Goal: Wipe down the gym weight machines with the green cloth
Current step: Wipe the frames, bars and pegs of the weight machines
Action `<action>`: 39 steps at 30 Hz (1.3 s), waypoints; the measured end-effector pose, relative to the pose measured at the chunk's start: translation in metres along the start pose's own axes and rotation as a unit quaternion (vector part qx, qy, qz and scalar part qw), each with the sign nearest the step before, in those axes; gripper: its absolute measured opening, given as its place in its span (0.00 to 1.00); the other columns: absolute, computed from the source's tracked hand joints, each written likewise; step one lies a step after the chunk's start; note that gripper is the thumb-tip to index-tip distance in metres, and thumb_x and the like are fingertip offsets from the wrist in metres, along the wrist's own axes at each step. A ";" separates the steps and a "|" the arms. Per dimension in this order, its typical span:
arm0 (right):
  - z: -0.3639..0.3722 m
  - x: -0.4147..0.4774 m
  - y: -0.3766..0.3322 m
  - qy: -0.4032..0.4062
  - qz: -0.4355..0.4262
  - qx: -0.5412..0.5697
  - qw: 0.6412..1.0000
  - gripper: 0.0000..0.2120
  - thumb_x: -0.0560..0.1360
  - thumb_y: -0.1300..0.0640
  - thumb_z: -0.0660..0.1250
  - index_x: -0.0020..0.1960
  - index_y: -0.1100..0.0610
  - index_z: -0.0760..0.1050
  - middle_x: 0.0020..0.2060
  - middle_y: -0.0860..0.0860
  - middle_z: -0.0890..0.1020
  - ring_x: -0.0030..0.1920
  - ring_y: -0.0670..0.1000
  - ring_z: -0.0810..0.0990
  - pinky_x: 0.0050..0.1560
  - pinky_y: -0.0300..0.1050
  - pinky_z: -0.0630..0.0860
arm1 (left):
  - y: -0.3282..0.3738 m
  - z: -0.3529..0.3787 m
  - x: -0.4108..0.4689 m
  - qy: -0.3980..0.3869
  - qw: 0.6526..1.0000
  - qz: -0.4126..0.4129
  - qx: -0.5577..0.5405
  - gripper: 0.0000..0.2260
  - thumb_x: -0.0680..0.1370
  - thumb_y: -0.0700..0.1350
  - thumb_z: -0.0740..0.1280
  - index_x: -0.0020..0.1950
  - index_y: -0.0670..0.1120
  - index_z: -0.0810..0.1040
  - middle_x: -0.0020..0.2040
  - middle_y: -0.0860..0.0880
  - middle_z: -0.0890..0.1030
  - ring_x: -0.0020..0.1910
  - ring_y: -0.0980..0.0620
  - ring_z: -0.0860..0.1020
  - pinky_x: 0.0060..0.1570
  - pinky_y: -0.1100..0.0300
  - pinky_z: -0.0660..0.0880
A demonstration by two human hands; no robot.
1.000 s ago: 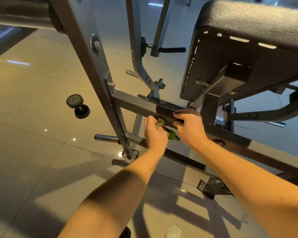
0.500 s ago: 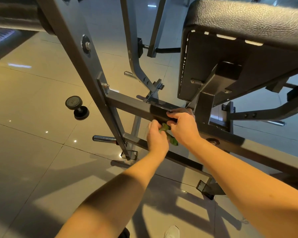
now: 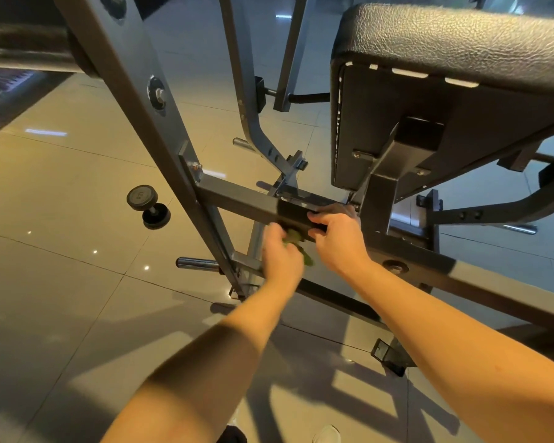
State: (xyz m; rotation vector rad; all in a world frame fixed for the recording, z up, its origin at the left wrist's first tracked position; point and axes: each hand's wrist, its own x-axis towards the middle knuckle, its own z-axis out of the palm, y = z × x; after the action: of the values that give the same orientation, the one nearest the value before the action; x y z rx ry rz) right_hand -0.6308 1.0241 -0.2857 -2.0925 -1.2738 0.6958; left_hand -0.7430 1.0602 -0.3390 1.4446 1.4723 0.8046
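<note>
Single view from a wide-angle camera worn on the head, facing forward and steeply down. It sits close above the grey crossbar (image 3: 237,199) of a weight machine at centre. The padded seat (image 3: 461,36) is seen partly from beneath at upper right; tiled floor (image 3: 61,219) fills the left, the wearer's shoe (image 3: 327,434) the bottom edge.
</note>
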 end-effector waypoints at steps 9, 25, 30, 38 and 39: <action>-0.001 0.001 -0.002 -0.001 0.015 0.015 1.000 0.18 0.80 0.61 0.69 0.70 0.53 0.78 0.67 0.48 0.78 0.75 0.54 0.67 0.80 0.51 0.58 | -0.002 -0.070 0.062 0.105 0.993 -0.061 0.007 0.10 0.79 0.30 0.62 0.52 0.45 0.73 0.53 0.48 0.74 0.48 0.55 0.76 0.41 0.70 0.69; -0.005 -0.001 -0.009 0.005 0.025 0.010 1.000 0.18 0.79 0.61 0.70 0.68 0.52 0.79 0.65 0.47 0.77 0.71 0.50 0.68 0.77 0.45 0.60 | 0.010 -0.096 0.090 0.167 0.984 -0.057 -0.020 0.17 0.74 0.29 0.60 0.43 0.53 0.69 0.55 0.45 0.75 0.54 0.44 0.78 0.57 0.47 0.80; -0.014 -0.008 -0.033 -0.019 0.013 -0.024 0.999 0.18 0.80 0.61 0.69 0.69 0.53 0.78 0.67 0.50 0.78 0.70 0.53 0.74 0.76 0.49 0.67 | 0.024 -0.123 0.082 0.103 0.992 -0.079 -0.006 0.12 0.79 0.34 0.65 0.56 0.50 0.75 0.59 0.45 0.77 0.57 0.44 0.78 0.57 0.51 0.79; -0.020 -0.014 -0.138 -0.092 -0.023 0.184 0.978 0.20 0.78 0.60 0.71 0.70 0.54 0.77 0.65 0.52 0.80 0.66 0.53 0.78 0.67 0.49 0.74 | 0.110 -0.207 0.053 -0.098 0.993 0.045 -0.037 0.11 0.79 0.36 0.70 0.60 0.43 0.80 0.49 0.47 0.83 0.47 0.53 0.82 0.43 0.67 0.78; -0.023 -0.014 -0.154 -0.119 -0.016 0.235 0.965 0.23 0.78 0.60 0.72 0.72 0.54 0.75 0.66 0.52 0.80 0.67 0.53 0.77 0.68 0.49 0.73 | 0.123 -0.217 0.049 -0.112 0.991 0.059 -0.041 0.11 0.79 0.36 0.69 0.61 0.43 0.81 0.47 0.47 0.83 0.47 0.51 0.83 0.45 0.64 0.80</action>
State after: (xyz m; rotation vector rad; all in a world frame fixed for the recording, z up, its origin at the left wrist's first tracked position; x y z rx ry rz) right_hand -0.7129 1.0639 -0.1587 -1.6350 -1.1232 1.1379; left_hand -0.8875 1.1516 -0.1504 1.5177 1.1815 0.7399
